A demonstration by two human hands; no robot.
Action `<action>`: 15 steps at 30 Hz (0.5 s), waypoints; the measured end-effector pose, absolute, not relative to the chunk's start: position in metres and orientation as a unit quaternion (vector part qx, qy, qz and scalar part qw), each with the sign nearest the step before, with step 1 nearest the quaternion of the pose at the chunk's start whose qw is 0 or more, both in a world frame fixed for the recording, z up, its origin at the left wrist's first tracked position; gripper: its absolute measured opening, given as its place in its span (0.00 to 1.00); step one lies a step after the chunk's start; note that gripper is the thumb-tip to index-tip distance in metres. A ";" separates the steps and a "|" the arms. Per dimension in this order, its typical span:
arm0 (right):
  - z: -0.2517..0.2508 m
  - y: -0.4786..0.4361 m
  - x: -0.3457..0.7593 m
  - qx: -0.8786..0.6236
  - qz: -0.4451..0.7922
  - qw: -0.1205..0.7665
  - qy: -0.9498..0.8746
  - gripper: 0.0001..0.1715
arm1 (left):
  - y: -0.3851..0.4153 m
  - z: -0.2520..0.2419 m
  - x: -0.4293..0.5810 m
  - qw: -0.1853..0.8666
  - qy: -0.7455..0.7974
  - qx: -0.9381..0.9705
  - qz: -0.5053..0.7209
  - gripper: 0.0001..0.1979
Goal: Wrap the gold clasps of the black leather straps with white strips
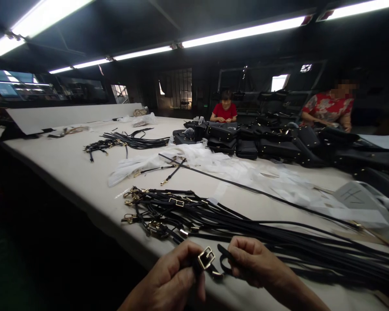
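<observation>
My left hand (173,276) is closed on a black strap just behind its gold buckle (206,258), which faces up. My right hand (251,261) pinches the narrow free end of a black strap (225,252), close to the buckle on its right. A short loop of strap hangs between the two hands; whether both ends belong to one strap I cannot tell. Just beyond my hands lies a pile of black straps (214,216) with gold clasps and buckles, their ends bunched on the left.
A second bundle of black straps (139,141) rests farther back on the white table (68,160). Crumpled white wrapping (201,155) spreads across the middle. Black bags (278,147) are heaped at the back right. Two people in red tops (224,111) work behind them. The table's edge runs along the left.
</observation>
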State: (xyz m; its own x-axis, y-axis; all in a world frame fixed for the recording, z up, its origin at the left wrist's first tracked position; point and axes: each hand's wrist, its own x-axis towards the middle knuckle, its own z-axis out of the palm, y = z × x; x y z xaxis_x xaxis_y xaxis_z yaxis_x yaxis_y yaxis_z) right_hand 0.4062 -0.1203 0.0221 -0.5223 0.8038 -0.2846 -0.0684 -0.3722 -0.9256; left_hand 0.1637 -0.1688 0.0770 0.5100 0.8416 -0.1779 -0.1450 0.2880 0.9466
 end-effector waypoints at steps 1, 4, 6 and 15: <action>0.022 -0.121 0.405 -0.382 0.732 0.290 -0.483 0.28 | -0.169 0.075 0.166 0.735 0.337 0.470 0.354 0.15; 0.021 -0.126 0.398 -0.357 0.737 0.288 -0.497 0.27 | -0.170 0.058 0.173 0.776 0.287 0.423 0.369 0.15; 0.021 -0.129 0.393 -0.334 0.743 0.306 -0.493 0.25 | -0.169 0.043 0.178 0.797 0.265 0.407 0.359 0.16; 0.005 -0.133 0.393 -0.324 0.752 0.321 -0.477 0.25 | -0.164 0.021 0.181 0.826 0.200 0.383 0.362 0.12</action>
State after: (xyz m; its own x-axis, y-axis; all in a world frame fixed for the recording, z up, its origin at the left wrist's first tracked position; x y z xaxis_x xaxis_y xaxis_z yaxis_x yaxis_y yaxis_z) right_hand 0.3931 -0.1329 0.0050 -0.5846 0.7910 -0.1804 -0.1739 -0.3393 -0.9245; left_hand 0.1807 -0.1643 0.0207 0.6575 0.7516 -0.0530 -0.4451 0.4441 0.7776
